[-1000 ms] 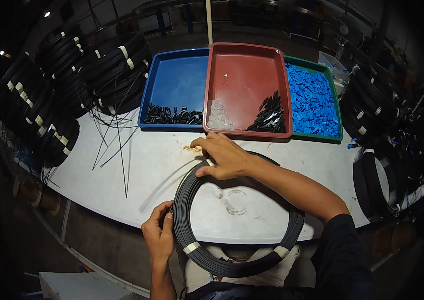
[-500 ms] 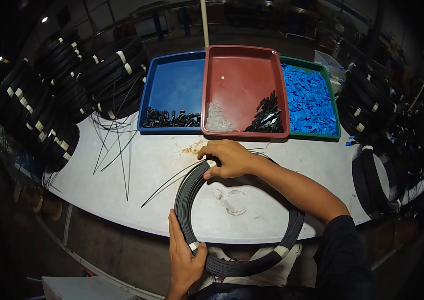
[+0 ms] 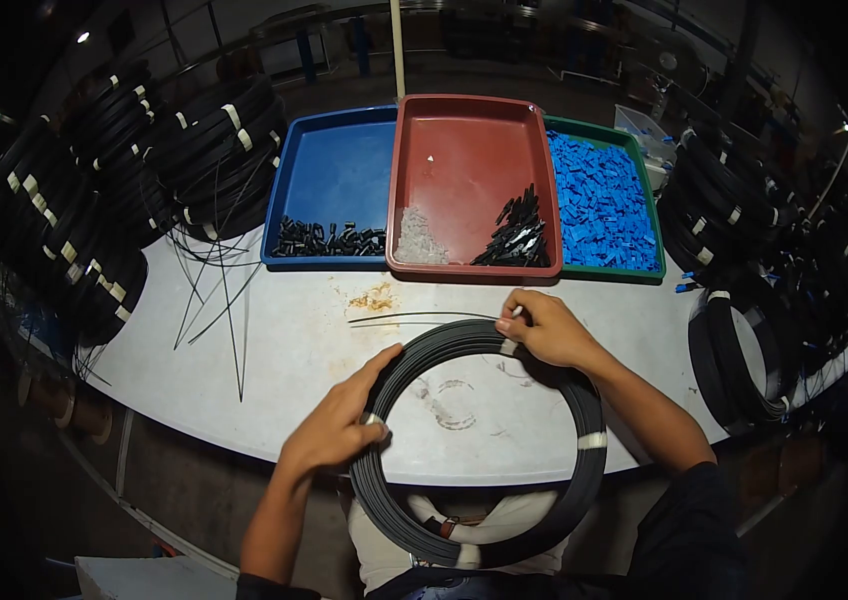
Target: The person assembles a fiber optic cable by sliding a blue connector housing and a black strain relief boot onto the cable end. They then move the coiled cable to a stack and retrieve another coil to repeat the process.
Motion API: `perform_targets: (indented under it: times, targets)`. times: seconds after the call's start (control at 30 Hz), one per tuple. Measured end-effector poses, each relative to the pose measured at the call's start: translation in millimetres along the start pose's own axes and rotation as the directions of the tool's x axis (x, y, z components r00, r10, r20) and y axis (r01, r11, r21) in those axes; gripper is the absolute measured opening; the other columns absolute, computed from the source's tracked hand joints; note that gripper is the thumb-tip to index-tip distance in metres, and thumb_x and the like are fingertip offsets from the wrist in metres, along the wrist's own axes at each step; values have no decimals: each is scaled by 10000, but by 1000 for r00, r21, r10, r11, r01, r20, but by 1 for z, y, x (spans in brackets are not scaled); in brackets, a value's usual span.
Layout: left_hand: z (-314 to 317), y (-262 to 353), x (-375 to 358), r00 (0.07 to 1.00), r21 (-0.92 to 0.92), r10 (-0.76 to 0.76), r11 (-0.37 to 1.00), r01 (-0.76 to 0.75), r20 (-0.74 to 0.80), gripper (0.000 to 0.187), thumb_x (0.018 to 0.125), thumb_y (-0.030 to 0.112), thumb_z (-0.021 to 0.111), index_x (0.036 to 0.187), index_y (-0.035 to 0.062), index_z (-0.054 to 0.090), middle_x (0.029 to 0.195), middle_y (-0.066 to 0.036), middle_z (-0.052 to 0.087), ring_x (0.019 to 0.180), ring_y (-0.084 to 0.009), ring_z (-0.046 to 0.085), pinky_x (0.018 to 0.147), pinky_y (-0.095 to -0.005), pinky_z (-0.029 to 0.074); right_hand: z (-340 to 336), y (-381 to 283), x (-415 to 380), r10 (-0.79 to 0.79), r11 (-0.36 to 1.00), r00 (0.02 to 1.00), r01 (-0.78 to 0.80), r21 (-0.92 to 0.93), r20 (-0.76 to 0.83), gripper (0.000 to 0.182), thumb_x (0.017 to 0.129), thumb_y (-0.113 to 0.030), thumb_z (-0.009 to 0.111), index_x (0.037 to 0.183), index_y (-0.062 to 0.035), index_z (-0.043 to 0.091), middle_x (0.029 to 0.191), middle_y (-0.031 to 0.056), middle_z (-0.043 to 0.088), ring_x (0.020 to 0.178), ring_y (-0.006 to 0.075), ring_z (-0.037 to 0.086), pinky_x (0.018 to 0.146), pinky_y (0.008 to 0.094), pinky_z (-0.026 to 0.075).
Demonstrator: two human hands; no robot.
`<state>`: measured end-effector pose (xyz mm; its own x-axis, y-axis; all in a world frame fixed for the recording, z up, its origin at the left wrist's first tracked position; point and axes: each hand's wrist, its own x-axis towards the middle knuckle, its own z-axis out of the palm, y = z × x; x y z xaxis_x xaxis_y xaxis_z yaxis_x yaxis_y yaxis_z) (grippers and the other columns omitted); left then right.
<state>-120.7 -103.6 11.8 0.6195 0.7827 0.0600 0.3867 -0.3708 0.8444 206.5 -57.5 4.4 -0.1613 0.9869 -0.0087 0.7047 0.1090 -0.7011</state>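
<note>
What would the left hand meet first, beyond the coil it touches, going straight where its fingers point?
Probably the loose wire ends, then the red tray; the wires' height above the table is unclear.

Matt black ribbed coil (image 3: 576, 500), smooth pale tabletop (image 3: 304, 390), slightly glossy red plastic-looking tray (image 3: 469, 160).

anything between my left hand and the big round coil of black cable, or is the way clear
Nothing visible stands between them: your left hand is already against the coil, at its left side. The thin loose black cable ends lie beyond the coil's far edge, clear of that hand.
</note>
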Motion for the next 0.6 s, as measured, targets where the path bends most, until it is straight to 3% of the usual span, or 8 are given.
perform_targets:
  times: [0.03,0.13,0.17,0.27,0.33,0.4,0.53,0.6]
  targets:
    - [-6,7,12,988,-118,-134,983,142,76,1008,586,-49,658,1541,19,346,1456,-226,518,1395,-332,467,1179,-352,312,-5,2,-8,10,1000,999,-11,-11,-42,251,932,-278,695,939,-32,643,757,134,669,715,248,651,666,403,475]
    - [-14,-5,53,974,-92,-40,994,62,223,1033,544,-94,651,1528,15,356,1466,-212,508,1413,-328,444,1194,-362,304,-23,10,-27,76,997,997,-76,-25,-17,239,938,-254,682,928,-21,627,741,155,661,710,279,650,680,419,477]
    - [-12,-9,65,971,-126,-33,990,64,238,1033,501,-130,636,1495,13,394,1470,-192,503,1435,-318,416,1204,-366,298,-29,12,-33,-7,998,998,3,-66,-55,206,947,-217,655,920,-17,616,744,189,665,712,343,657,689,453,476]
    - [-10,-18,98,951,-193,33,981,29,307,1023,474,-141,623,1465,10,420,1474,-181,498,1450,-310,397,1209,-367,292,-39,19,-44,13,989,995,-27,-143,-99,189,950,-197,636,921,-11,611,754,214,670,738,398,664,705,484,476]
    - [-8,-17,115,947,-224,13,973,63,322,1008,450,-146,613,1431,19,455,1443,-168,528,1444,-302,409,1211,-373,293,-45,15,-52,35,984,988,-61,-170,-148,175,946,-178,633,919,-6,616,761,221,673,755,401,670,715,484,482]
    - [-6,-16,127,939,-128,44,992,-1,341,998,441,-145,605,1415,32,479,1416,-152,553,1432,-300,427,1215,-372,287,-47,18,-53,52,976,981,-90,-196,-188,160,941,-160,629,918,-1,622,768,227,676,773,404,677,725,484,488]
    - [-2,-8,141,932,-3,63,998,-66,357,909,482,-144,592,1364,67,517,1326,-144,626,1275,-296,569,1122,-359,386,-55,24,-44,47,999,981,-50,-14,-187,114,896,-48,638,972,33,666,855,212,719,811,341,712,776,415,529]
    - [1,-5,142,938,42,107,991,-127,331,871,510,-149,582,1349,74,519,1280,-146,652,1195,-302,613,1057,-365,434,-58,30,-39,24,1000,993,-25,-2,-114,157,869,40,647,1026,45,658,955,140,735,877,208,705,822,327,538]
